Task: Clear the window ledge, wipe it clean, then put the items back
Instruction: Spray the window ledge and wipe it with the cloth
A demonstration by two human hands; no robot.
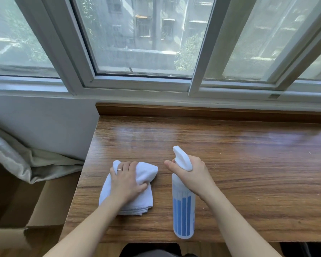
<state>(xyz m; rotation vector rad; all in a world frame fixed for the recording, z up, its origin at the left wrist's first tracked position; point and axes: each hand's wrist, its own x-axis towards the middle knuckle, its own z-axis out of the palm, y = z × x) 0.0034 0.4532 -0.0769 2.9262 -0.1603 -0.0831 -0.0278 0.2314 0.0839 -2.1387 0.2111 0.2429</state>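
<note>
Daylight pours in through the window (146,38) across the top of the frame, bright but soft, and the scene is evenly lit. A pale sheen of glare lies on the wooden ledge (248,145) in a band through the middle of the frame, washing out the grain there. Shadows are faint and short, showing just under the left hand (127,180) and right hand (190,171). The lower left corner is dimmer. The wide lens bows the window frames outward toward the upper corners. The view beyond the glass looks hazy, perhaps from dirty panes.
</note>
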